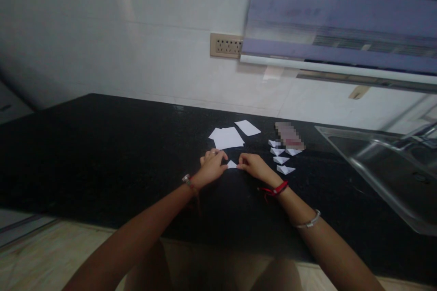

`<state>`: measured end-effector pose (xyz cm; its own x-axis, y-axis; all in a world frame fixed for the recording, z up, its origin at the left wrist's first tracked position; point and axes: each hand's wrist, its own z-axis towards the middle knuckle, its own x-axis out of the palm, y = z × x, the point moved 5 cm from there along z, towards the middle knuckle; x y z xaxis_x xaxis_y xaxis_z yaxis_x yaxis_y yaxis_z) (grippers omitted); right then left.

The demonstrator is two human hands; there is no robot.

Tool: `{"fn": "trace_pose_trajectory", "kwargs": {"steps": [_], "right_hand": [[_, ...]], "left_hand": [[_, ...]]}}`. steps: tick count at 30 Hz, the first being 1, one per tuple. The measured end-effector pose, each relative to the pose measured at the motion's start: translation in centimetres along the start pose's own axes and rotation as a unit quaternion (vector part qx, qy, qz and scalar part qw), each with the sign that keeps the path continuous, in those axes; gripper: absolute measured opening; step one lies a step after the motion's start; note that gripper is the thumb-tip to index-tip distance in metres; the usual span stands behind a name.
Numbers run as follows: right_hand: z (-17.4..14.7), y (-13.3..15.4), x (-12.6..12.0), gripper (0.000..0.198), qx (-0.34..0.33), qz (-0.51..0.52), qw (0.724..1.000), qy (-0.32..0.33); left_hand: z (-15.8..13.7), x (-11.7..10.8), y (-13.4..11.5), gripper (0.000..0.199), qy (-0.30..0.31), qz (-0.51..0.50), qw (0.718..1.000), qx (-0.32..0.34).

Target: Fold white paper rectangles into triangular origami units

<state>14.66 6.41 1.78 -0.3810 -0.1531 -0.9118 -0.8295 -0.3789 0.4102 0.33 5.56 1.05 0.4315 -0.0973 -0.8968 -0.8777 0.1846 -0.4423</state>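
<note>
Between my hands a small folded piece of white paper [232,164], roughly triangular, lies at the black countertop's surface. My left hand [213,165] pinches its left corner, with the other fingers curled. At the opposite corner, the thumb and fingertips of my right hand [251,166] are closed on the paper. Just beyond my left hand rests a stack of white paper sheets [228,138], with a single white sheet [247,127] to its right. Several folded white paper pieces [281,160] are grouped to the right of my right hand.
A blurred-out rectangular item [290,135] lies behind the folded pieces. The metal sink [382,182] with its faucet [421,136] is set into the black countertop [102,159] at the right. A socket panel [225,46] and a striped blind [334,18] are on the wall side.
</note>
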Motion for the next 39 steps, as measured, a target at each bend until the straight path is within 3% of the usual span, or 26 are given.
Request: {"fn": "trace_pose_trajectory", "kwargs": {"steps": [10,19,26,35,39], "right_hand": [[0.7,-0.6,0.2,0.008,0.023,0.055,0.998,0.016],[1.7,-0.7,0.2,0.009,0.069,0.098,0.987,0.108],[2.4,-0.9,0.5,0.01,0.09,0.111,0.974,0.173],[2.5,-1.4,0.7,0.011,0.096,0.113,0.972,0.183],[2.3,-1.4,0.6,0.02,0.084,0.119,0.974,0.174]], "left_hand": [[0.2,0.4,-0.5,0.041,-0.022,-0.001,1.0,-0.01],[1.4,0.2,-0.4,0.059,0.014,-0.036,0.997,-0.071],[1.3,0.3,-0.4,0.054,0.013,-0.028,0.997,-0.065],[1.4,-0.1,-0.1,0.061,0.024,-0.021,0.998,-0.051],[1.5,-0.2,-0.1,0.062,0.022,-0.015,0.999,-0.041]]}}
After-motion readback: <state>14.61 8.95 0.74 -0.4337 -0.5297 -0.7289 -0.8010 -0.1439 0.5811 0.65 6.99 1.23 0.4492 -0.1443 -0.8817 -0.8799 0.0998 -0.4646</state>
